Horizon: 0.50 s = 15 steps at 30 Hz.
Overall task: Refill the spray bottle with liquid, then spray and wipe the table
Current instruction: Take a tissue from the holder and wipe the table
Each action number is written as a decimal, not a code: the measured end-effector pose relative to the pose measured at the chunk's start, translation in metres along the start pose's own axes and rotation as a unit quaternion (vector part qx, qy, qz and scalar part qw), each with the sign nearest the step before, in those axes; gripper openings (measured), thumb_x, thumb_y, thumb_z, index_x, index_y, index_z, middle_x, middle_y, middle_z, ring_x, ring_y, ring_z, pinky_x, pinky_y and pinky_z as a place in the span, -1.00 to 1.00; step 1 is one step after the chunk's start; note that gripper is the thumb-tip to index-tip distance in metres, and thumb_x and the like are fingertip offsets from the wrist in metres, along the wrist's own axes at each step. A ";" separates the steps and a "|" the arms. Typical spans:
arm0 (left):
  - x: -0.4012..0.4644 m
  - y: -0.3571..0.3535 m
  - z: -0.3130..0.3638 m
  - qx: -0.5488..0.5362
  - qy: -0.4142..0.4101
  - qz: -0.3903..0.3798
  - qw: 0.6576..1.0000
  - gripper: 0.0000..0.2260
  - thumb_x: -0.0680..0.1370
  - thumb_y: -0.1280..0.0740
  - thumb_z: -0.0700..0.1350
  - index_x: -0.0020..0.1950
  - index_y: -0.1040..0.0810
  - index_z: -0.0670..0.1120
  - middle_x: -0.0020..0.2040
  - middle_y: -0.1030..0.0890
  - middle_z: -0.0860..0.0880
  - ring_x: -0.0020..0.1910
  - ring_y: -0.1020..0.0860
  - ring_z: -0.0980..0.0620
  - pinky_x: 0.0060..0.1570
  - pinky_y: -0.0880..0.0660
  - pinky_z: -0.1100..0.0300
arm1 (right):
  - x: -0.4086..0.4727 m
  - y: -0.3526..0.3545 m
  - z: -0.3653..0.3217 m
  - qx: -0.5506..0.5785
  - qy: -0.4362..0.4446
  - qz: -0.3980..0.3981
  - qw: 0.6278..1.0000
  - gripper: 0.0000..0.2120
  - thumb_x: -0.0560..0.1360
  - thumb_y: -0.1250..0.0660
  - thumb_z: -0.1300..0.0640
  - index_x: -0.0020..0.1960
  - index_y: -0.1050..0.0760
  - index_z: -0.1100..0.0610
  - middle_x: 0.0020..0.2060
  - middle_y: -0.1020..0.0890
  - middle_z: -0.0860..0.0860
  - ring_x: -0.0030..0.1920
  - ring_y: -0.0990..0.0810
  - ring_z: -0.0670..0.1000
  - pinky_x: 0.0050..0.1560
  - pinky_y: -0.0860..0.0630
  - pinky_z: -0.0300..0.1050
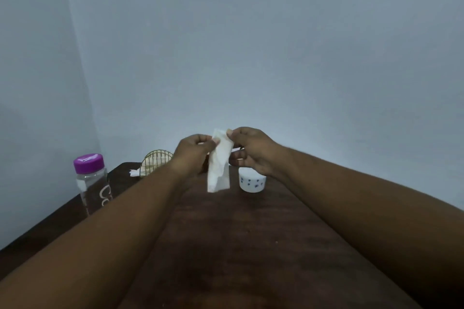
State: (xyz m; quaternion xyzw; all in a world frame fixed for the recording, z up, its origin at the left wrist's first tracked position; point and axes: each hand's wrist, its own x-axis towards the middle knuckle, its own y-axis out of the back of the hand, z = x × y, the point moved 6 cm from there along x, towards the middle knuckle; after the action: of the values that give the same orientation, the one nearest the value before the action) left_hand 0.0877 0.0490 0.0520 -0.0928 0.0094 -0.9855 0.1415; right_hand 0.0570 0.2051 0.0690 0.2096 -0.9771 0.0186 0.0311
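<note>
Above the dark wooden tabletop [238, 233], left hand [192, 152] and right hand [251, 150] each pinch the hanging white tissue [219, 168] in a narrow grip; a purple-capped clear bottle [91, 183] stands far left.

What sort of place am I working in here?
Probably a home room corner: a dark wooden table against a plain pale wall, with a gold wire napkin holder and a clear purple-capped bottle.

Left hand [194, 152]: raised, fingers curled in a pinching grip.
Right hand [251, 150]: raised just beside it, likewise pinching.
</note>
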 end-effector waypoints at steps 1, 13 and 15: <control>-0.014 -0.007 -0.008 -0.027 0.021 -0.009 0.999 -0.91 0.59 -0.42 -0.13 -0.02 -0.62 -0.15 -0.13 -0.71 -0.19 -0.23 -0.66 -0.12 -0.15 -0.64 -0.03 | -0.014 0.003 0.004 0.018 -0.018 0.017 1.000 -0.90 0.61 -0.36 0.11 0.05 -0.53 0.14 -0.13 -0.69 0.11 -0.23 -0.70 0.10 -0.18 -0.63 -0.02; -0.148 -0.063 -0.048 0.122 -0.037 -0.133 0.983 -0.72 0.44 -0.57 -0.04 0.09 -0.69 -0.11 -0.07 -0.73 -0.01 -0.08 -0.70 0.06 -0.12 -0.60 0.22 | -0.131 0.029 0.063 0.084 -0.176 0.131 0.972 -0.90 0.60 -0.34 0.10 -0.03 -0.58 0.12 -0.41 -0.68 -0.05 -0.37 -0.63 -0.04 -0.32 -0.47 -0.15; -0.155 -0.066 -0.053 0.137 -0.030 -0.139 0.980 -0.73 0.45 -0.57 -0.03 0.06 -0.71 -0.13 -0.08 -0.75 -0.04 -0.07 -0.72 0.01 -0.11 -0.64 0.15 | -0.139 0.031 0.066 0.091 -0.184 0.127 0.971 -0.88 0.58 -0.37 0.08 0.03 -0.61 0.11 -0.29 -0.72 -0.04 -0.33 -0.67 -0.04 -0.37 -0.46 -0.18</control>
State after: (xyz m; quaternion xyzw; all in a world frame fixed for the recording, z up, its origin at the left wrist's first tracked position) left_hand 0.2063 0.1552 -0.0247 -0.1028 -0.1435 -0.9842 0.0144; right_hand 0.1674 0.2867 -0.0069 0.0859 -0.9790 0.0721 -0.1705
